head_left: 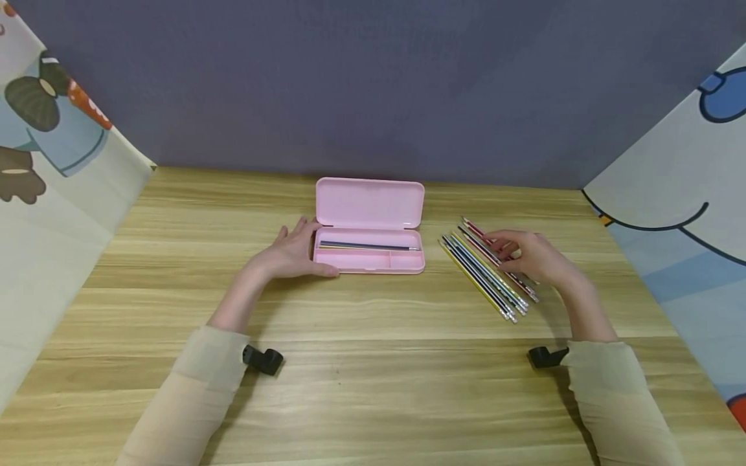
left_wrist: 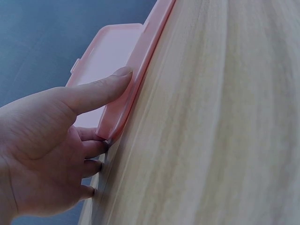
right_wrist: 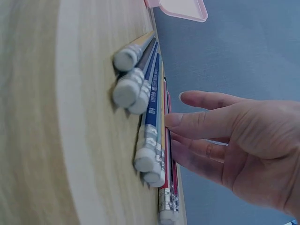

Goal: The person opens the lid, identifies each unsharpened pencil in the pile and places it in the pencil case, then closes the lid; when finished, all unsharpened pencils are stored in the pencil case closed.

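The pink pencil case lies open, its left end gripped between thumb and fingers of the left hand; the right hand has part-bent, parted fingers, any hold unclear; since the loose pencils lie side by side, a careless pinch could roll several, the red pencils being nearest those fingertips

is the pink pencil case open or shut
Open: the pink pencil case has its lid tilted back, leaving the pencils inside exposed.
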A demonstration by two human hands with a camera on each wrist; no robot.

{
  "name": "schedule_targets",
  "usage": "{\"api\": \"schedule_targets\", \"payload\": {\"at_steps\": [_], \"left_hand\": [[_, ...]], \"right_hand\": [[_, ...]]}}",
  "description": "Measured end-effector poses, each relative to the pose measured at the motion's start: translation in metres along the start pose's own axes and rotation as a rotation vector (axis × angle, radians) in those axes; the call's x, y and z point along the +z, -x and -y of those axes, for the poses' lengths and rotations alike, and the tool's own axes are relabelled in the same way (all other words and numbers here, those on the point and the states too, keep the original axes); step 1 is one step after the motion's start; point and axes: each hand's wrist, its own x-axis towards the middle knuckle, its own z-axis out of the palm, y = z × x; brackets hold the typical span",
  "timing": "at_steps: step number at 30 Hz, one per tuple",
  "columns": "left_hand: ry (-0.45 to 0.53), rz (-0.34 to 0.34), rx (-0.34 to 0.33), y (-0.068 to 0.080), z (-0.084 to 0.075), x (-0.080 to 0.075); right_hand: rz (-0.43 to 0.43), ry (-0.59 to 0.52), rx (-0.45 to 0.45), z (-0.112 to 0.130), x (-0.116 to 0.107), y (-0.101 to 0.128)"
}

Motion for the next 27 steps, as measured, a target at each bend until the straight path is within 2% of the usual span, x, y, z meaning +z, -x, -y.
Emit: {"api": "schedule_targets", "payload": {"at_steps": [16,22,27], "left_hand": [[-0.003,0.002,0.005,-0.001,0.001,-0.001],[-0.002,-0.001,0.009,-0.001,0.001,0.0],[-0.003,-0.004,0.011,-0.002,0.003,0.0]], "right_hand": [[0.012,0.001,0.018,0.001,-0.002,0.002],[-0.014,-0.007,0.014,0.004,-0.009,0.005],[-0.094,-0.01,-0.008,0.012,-0.013,0.003]]}}
